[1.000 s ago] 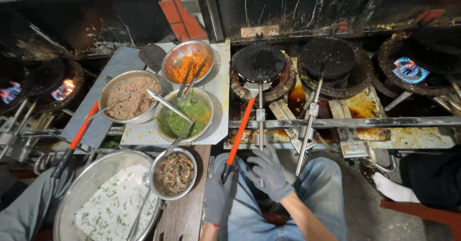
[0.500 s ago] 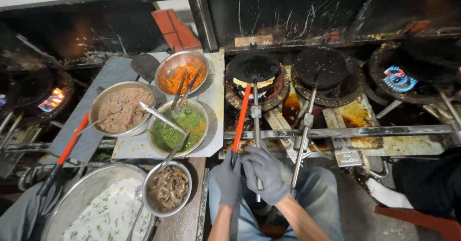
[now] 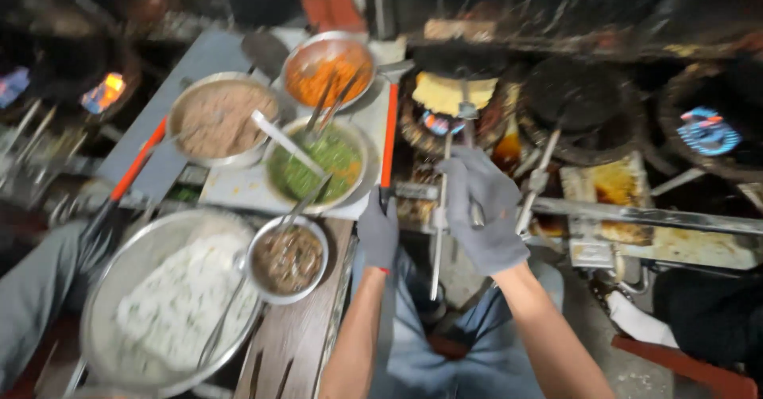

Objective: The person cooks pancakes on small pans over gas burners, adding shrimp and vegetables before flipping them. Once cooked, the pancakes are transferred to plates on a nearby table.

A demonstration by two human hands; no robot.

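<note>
orange-handled spatula (image 3: 388,141) | left hand (image 3: 378,232) holds (table edge) | right hand (image 3: 483,208) on pan handle (image 3: 471,141)

We find no packages, labels, signs or screens in this view. We see only open metal bowls, pans and burners, none of them wrapped, boxed or tagged. Much of the frame is motion-blurred, so we cannot rule out small markings on any surface.

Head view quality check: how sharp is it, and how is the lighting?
Head view: motion blur smears the whole frame, wide-angle bending at the edges; the gloved left hand and right hand are soft; the back wall is near black; blue burner flames glow overexposed; metal bowl rims catch mild glare.
</note>
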